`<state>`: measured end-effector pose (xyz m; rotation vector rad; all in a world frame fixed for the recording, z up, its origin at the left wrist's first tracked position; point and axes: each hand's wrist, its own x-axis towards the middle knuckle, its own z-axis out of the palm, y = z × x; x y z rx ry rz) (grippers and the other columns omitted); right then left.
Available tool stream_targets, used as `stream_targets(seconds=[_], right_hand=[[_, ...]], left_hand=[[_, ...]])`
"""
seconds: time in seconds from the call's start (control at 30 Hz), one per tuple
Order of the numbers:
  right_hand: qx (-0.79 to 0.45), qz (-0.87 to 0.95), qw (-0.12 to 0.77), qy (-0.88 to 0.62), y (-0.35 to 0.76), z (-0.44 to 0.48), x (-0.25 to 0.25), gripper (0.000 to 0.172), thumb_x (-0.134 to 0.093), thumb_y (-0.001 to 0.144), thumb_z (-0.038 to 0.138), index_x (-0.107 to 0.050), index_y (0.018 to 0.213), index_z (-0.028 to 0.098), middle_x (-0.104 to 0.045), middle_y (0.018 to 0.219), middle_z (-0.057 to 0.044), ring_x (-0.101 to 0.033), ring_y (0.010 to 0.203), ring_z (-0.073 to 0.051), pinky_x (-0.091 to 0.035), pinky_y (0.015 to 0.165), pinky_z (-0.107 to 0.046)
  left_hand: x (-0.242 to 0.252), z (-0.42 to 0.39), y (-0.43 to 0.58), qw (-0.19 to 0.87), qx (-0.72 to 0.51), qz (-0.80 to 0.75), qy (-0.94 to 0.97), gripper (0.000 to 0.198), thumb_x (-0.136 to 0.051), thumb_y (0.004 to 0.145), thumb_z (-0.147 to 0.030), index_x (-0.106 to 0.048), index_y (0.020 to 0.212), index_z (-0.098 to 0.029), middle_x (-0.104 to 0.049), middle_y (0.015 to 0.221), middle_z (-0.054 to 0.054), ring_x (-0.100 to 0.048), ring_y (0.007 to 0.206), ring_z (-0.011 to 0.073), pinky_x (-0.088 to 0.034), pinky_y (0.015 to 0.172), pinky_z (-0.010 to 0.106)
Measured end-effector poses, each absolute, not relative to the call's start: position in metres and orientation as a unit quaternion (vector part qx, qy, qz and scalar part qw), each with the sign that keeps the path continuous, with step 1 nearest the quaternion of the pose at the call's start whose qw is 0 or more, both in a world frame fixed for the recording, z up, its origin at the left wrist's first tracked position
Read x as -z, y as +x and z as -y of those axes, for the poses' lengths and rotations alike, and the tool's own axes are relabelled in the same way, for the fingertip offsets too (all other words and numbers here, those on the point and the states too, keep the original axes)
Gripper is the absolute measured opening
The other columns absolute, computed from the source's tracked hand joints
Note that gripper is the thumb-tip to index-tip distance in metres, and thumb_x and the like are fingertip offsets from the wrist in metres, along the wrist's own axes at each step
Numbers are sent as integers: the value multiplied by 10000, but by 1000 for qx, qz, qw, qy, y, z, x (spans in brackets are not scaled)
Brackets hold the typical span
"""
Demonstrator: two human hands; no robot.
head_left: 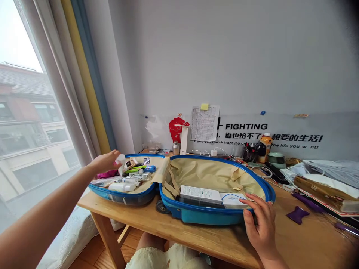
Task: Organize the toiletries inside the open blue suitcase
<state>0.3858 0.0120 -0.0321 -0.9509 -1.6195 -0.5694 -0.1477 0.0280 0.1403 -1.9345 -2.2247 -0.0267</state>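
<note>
A small blue suitcase (pixel 213 216) lies opened flat on the wooden table, its two halves lined with beige cloth. Over the left half (pixel 129 200), my left hand (pixel 106 163) is closed on a small white item (pixel 121 164), whose kind I cannot make out. Below that hand are a magenta cloth-like thing (pixel 108 174), a white bottle (pixel 122 186), a clear bottle (pixel 144 176) and a blue-capped item (pixel 150 169). Two white boxes, one printed with text (pixel 200 192) and one with a blue curve (pixel 231 200), lie along the right half's near side. My right hand (pixel 260 218) is open, fingers apart, at the near right rim.
Right of the suitcase are a purple object (pixel 297 215), a brown case (pixel 325 190), papers and cables. An orange-labelled bottle (pixel 264 147) and a green-grey jar (pixel 276 160) stand behind it, near the wall. A curtained window is at left.
</note>
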Motion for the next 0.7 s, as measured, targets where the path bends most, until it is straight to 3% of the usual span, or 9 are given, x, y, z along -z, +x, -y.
stream_targets(seconds=[0.17, 0.3, 0.4, 0.53, 0.7], right_hand=[[237, 682, 560, -405, 385, -12, 33, 240, -401, 926, 322, -614, 982, 226, -622, 1108, -95, -560, 1070, -244, -310, 1036, -470], [232, 678, 562, -413, 386, -14, 35, 245, -403, 926, 331, -618, 974, 226, -619, 1106, -92, -560, 1077, -239, -304, 1045, -467], [227, 682, 558, -415, 386, -14, 35, 254, -398, 928, 339, -618, 987, 228, -615, 1121, -94, -561, 1078, -241, -310, 1042, -467], [230, 681, 562, -410, 386, -14, 35, 260, -391, 933, 345, -617, 990, 228, -616, 1125, -98, -560, 1068, -243, -306, 1041, -479], [235, 683, 559, -407, 387, -15, 37, 257, -395, 935, 343, -617, 975, 220, -616, 1117, -98, -549, 1074, -245, -303, 1040, -481]], left_hand=[[-179, -31, -117, 75, 238, 730, -637, 546, -499, 755, -523, -444, 1182, -189, -635, 854, 20, -609, 778, 192, -466, 702, 264], [-190, -43, -46, -42, 363, 640, -676, 564, -516, 757, -417, -359, 1262, -222, -587, 850, -26, -580, 710, 140, -481, 645, 250], [-178, -60, 18, -128, 347, 610, -701, 521, -512, 800, -320, -308, 1264, -199, -598, 885, -8, -605, 752, 142, -503, 683, 273], [-146, -85, 96, -152, 295, 597, -731, 484, -664, 752, -291, -431, 1161, -178, -631, 964, 37, -622, 890, 184, -495, 804, 296], [-99, -103, 165, -204, 215, 577, -761, 505, -726, 741, -244, -483, 1178, -180, -653, 1022, 42, -631, 922, 173, -502, 814, 268]])
